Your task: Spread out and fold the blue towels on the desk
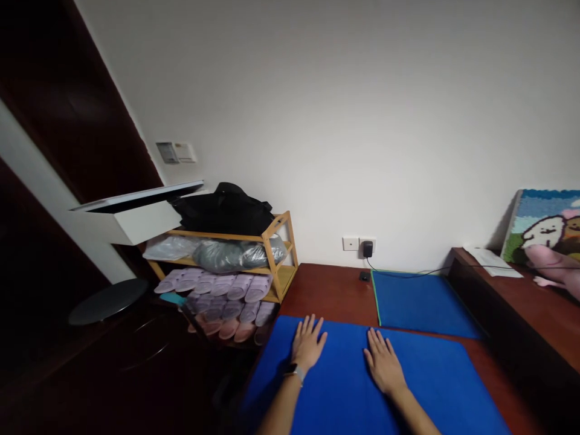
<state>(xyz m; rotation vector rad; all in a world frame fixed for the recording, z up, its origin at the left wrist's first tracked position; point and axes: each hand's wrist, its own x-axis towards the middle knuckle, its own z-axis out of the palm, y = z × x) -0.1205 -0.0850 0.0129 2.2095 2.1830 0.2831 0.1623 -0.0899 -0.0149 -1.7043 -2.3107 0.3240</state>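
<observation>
My left hand (308, 345) lies palm down on a bright blue mat (342, 386), fingers spread, with a watch (295, 370) on the wrist. To its right, my right hand (383, 362) also rests flat on the same mat, its fingers stretched out and the thumb apart. Neither hand holds anything. The mat covers the near part of a dark red-brown wooden table (330, 290). Beyond the right hand, a second blue mat (421, 305) with a green edge lies near the wall.
On the left, a wooden rack (267, 254) holds a black bag (226, 208), plastic-wrapped items and several slippers (258, 288). A white box (147, 222) sits at its top left, near a round stool (109, 302). A plugged-in adapter (367, 248) trails a cable rightward. A raised ledge (539, 302) bears a pink plush toy (550, 263).
</observation>
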